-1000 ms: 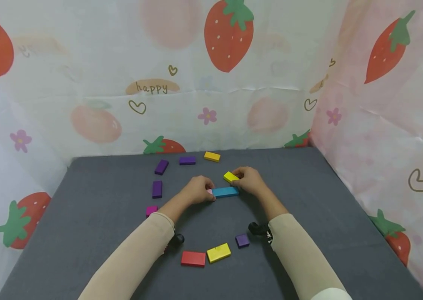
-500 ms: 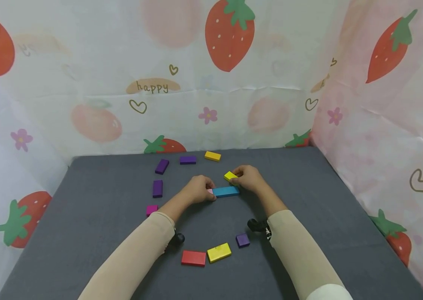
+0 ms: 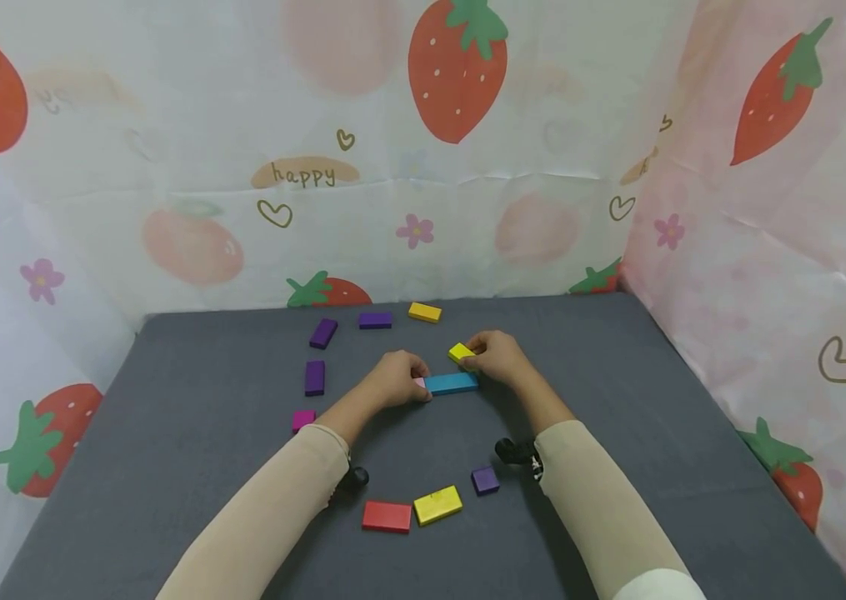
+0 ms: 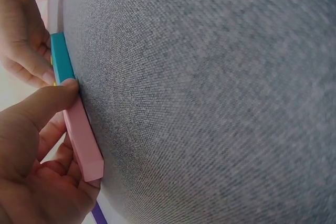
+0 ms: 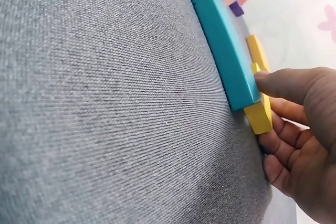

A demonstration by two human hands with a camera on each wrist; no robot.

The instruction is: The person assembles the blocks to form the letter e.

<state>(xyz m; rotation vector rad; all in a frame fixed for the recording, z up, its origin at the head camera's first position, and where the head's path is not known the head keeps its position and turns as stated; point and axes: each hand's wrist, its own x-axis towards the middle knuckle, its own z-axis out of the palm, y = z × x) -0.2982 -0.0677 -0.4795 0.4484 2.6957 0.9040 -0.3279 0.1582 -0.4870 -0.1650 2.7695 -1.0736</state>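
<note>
My left hand (image 3: 394,379) grips a pink block (image 4: 84,140) lying on the table, its thumb near the joint with a blue block (image 3: 451,383). Pink and blue stand end to end in one line. My right hand (image 3: 499,358) pinches a small yellow block (image 3: 458,352), which sits just behind the blue block's right end. In the right wrist view, the thumb is on the near side of this yellow block (image 5: 260,118) and the other fingers curl beyond it. Most of the pink block is hidden by the left hand in the head view.
Behind the hands lie an orange-yellow block (image 3: 424,312) and purple blocks (image 3: 375,321). A magenta block (image 3: 303,421) is partly covered by the left forearm. Nearer the front are a red block (image 3: 387,517), a larger yellow block (image 3: 438,505) and a short purple block (image 3: 485,481).
</note>
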